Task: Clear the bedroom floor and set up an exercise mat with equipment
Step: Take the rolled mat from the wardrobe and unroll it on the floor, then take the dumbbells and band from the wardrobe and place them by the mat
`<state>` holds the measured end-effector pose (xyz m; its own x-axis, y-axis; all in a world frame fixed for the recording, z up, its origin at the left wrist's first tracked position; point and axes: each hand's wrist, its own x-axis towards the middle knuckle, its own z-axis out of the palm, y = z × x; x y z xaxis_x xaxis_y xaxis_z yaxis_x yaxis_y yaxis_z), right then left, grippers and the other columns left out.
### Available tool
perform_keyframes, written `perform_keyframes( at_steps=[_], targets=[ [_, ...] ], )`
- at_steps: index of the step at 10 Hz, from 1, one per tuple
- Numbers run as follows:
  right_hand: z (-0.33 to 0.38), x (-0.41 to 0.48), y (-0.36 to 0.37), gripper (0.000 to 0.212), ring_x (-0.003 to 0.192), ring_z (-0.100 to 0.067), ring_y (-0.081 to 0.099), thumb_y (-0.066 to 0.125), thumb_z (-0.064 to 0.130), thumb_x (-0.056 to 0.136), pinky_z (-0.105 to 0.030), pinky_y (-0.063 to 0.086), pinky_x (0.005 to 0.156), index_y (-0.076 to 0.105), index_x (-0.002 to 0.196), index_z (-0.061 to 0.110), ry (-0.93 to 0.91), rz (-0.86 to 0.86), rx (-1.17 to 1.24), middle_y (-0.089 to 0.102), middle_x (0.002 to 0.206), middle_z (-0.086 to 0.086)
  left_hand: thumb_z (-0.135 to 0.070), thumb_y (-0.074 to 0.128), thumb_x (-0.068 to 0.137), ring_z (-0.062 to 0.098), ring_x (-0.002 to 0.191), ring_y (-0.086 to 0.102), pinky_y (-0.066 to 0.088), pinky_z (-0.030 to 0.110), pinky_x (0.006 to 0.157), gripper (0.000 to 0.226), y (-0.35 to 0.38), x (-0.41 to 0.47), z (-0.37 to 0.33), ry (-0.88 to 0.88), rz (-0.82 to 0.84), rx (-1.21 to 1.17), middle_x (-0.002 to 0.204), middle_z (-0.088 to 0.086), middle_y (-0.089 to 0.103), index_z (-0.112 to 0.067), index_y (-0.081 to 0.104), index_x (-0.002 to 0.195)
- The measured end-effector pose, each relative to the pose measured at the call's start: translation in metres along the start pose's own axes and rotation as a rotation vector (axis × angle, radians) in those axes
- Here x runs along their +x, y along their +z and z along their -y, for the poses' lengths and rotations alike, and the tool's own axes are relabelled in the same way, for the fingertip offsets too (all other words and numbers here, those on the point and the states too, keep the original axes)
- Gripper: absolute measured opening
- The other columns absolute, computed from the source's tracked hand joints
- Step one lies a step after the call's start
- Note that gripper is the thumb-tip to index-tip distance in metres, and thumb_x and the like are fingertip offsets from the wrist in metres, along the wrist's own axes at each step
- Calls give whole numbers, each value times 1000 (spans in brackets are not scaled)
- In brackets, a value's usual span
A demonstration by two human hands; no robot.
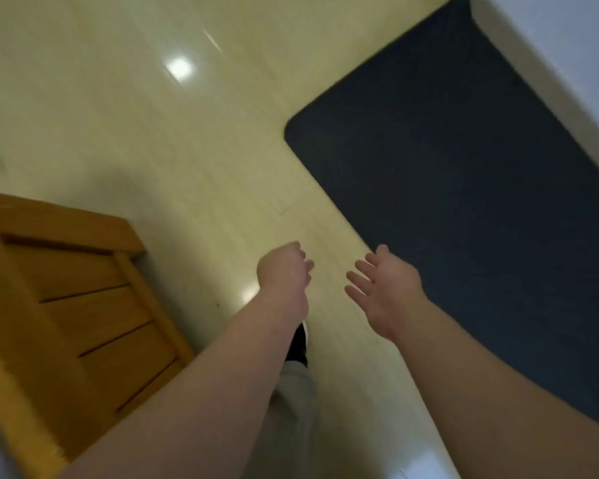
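Observation:
A dark blue exercise mat (pixel 464 188) lies flat and unrolled on the pale glossy floor (pixel 153 115), running from the upper right toward the lower right along the wall. My right hand (pixel 384 288) hovers at the mat's near left edge, empty, with its fingers spread. A short way to its left, over bare floor, my left hand (pixel 284 271) holds nothing and its fingers are loosely curled. No equipment shows in the head view.
A wooden bed frame (pixel 66 295) with slatted panels fills the lower left. A light wall with a skirting strip (pixel 547 84) borders the mat's far side. My leg in light trousers and a dark shoe (pixel 298 344) stands between the bed and the mat.

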<state>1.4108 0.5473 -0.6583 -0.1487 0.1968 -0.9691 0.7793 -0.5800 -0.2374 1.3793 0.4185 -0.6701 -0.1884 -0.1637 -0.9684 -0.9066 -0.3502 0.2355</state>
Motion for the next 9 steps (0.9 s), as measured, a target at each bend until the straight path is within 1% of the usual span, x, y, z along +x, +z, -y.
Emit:
perform_keyframes(
  at_steps=[1,2,3,4,5,6,7,8,9],
  targets=[
    [21,-143,56,29,105,-21,61,48,32,103,-41,50,100,64,105,8,-163,30,-552,65,114,-6,-23,59,91,22,95,67,48,35,85,5,-69,-123,-44,154,18,181,107,5,69,-19,62,92],
    [45,-260,90,30,92,-21,55,43,34,104,-38,48,88,65,100,14,-378,80,-946,60,98,-4,-33,54,100,14,100,65,52,32,86,15,-114,-225,-95,309,-28,514,111,-7,66,-28,64,111],
    [82,-384,134,36,104,-27,61,42,31,107,-42,49,95,66,118,7,-583,142,-1079,66,109,-9,-40,53,100,15,105,64,52,39,95,24,-161,-331,-176,530,-23,695,114,-8,66,-29,63,118],
    [106,-462,160,39,115,-21,60,46,33,105,-43,46,107,63,133,11,-703,217,-1146,66,126,-2,-38,55,98,17,101,66,54,40,92,23,-188,-407,-245,652,-24,741,110,-5,68,-25,66,112],
    [127,-515,199,41,121,-16,57,50,36,103,-39,43,111,62,136,14,-817,264,-1222,64,132,3,-37,54,99,18,95,66,53,35,85,24,-212,-459,-306,816,-69,764,102,-1,69,-19,66,109],
    [153,-554,253,42,128,-19,54,50,36,104,-37,38,114,60,139,16,-960,298,-1271,61,139,1,-37,52,100,16,91,61,44,29,75,24,-233,-486,-361,908,-176,690,97,-6,64,-19,64,110],
    [182,-579,313,41,129,-20,54,48,35,105,-35,38,114,60,139,14,-1100,343,-1362,61,140,-1,-36,52,100,15,88,56,39,26,75,20,-249,-495,-410,969,-317,634,93,-8,61,-21,64,106],
    [215,-598,396,37,117,-22,62,51,35,103,-39,46,107,69,128,14,-1195,425,-1393,69,125,-3,-38,53,99,14,86,56,38,25,74,18,-274,-491,-479,977,-403,624,90,-11,60,-24,63,102],
    [240,-611,473,35,96,-28,67,52,33,101,-34,51,89,73,103,5,-1313,472,-1450,74,98,-11,-40,53,98,15,91,58,42,26,78,22,-305,-488,-534,973,-514,605,98,-10,61,-24,65,108]
  ],
)
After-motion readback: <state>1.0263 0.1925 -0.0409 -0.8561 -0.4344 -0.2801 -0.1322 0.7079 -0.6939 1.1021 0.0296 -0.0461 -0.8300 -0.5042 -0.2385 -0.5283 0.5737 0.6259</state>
